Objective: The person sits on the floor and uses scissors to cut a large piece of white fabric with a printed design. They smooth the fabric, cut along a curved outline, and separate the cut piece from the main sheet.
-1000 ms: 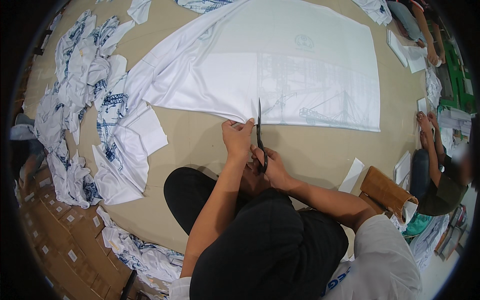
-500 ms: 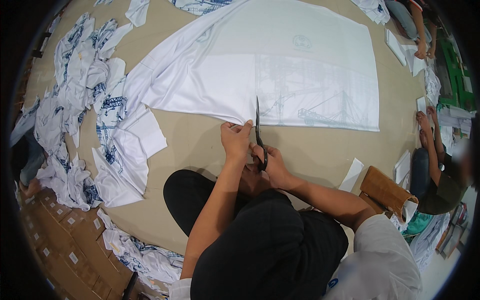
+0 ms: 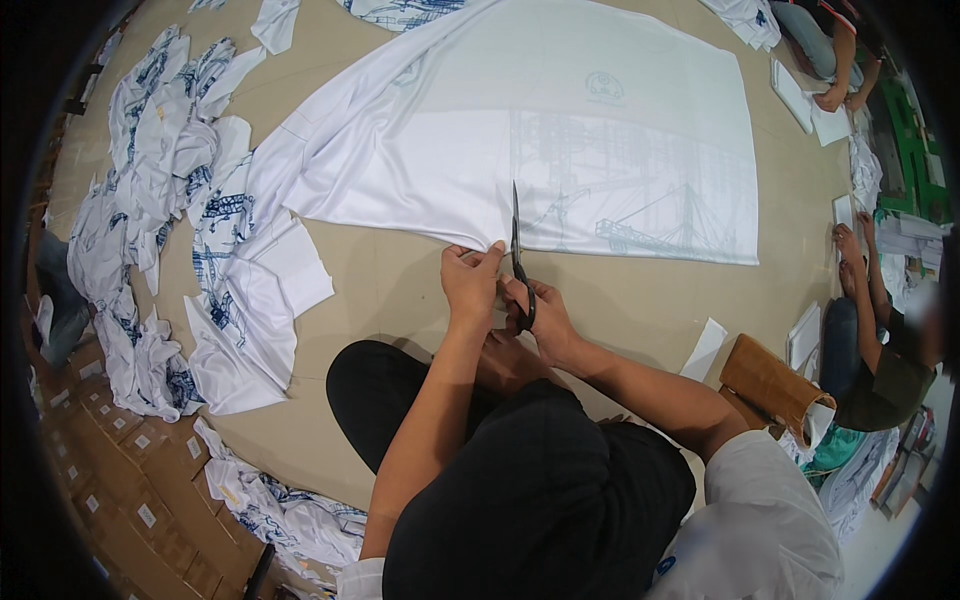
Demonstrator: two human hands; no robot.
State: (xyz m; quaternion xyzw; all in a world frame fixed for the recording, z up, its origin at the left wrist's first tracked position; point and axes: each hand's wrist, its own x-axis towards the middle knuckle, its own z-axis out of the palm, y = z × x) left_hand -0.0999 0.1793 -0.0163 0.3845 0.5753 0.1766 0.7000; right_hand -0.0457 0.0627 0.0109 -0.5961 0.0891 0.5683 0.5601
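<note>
See white printed cloth (image 3: pixel 430 150), spread on floor (image 3: pixel 650 310) toward its far edge. Apparently starting a cut at the cloth's near edge: pinching that edge in left hand (image 3: pixel 470 282), gripping scissors (image 3: pixel 516 235) in right hand (image 3: pixel 550 318). Next, likely: hold edge taut, close blades along the print's left border.

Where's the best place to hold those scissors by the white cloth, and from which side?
Probably by the handles, coming from the person's own side, as the right hand does now. The scissors point away from the body, so their handle end lies nearest, while the slim, pointed blades reach over the white cloth and are better avoided.
</note>
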